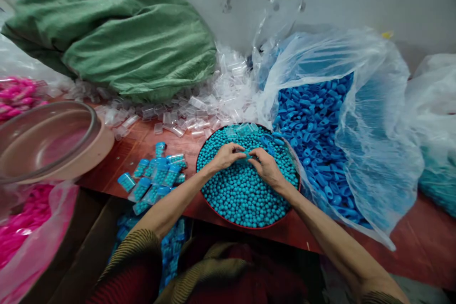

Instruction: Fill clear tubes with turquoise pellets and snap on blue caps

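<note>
A round red-rimmed tray [249,199] full of turquoise beads sits at the table's front edge. Over the beads, my left hand [230,156] and my right hand [263,164] meet at a small clear container [245,156], each pinching one end of it. My fingers cover part of it, so its contents are hard to make out. Several clear empty containers [242,129] lie on the beads at the tray's back rim, with a few blue caps [272,141] to their right. Filled containers with blue caps [156,175] are piled left of the tray.
Behind the tray spreads a heap of clear containers [199,104] beside a green sack [135,38]. An open plastic bag of blue caps [313,123] stands right. Left are stacked basins [103,145] and pink pieces [26,213]. More filled containers [173,251] lie below the table edge.
</note>
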A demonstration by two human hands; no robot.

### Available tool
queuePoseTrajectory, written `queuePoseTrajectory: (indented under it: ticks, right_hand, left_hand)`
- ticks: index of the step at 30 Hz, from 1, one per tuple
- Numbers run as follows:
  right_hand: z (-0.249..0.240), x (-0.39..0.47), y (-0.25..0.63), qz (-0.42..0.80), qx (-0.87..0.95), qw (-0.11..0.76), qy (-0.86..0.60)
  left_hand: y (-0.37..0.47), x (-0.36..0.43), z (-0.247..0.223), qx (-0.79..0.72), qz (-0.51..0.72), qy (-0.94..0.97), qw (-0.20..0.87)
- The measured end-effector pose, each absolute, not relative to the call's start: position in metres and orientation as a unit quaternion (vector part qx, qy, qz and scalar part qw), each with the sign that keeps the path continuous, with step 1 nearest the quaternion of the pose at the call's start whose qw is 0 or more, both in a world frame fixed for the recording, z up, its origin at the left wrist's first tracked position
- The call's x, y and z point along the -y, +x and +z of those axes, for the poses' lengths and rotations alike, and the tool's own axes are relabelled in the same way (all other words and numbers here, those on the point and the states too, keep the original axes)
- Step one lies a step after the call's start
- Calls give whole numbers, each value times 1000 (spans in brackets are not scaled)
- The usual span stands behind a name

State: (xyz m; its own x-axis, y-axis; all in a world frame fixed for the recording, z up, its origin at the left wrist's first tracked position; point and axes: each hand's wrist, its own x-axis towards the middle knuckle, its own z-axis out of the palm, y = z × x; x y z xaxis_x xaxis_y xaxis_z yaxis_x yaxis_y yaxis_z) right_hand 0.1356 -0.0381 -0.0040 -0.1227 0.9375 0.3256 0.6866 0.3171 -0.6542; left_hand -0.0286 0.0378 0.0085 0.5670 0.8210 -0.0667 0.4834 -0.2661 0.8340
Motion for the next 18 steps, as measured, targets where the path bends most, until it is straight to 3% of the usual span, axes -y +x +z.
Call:
queuePoseTrajectory:
  ticks: [7,12,18]
  right_hand:
    - [-2,41,119,165,708,380,-571]
    - [18,29,115,195,753,216,-591]
    - [38,-24,96,34,779,139,-611]
  left_hand:
    - [-29,-22,8,-375,156,825,392]
    - [-36,-15,-1,-402,136,860,284]
    - [-46,-5,-3,-426,144,870,202]
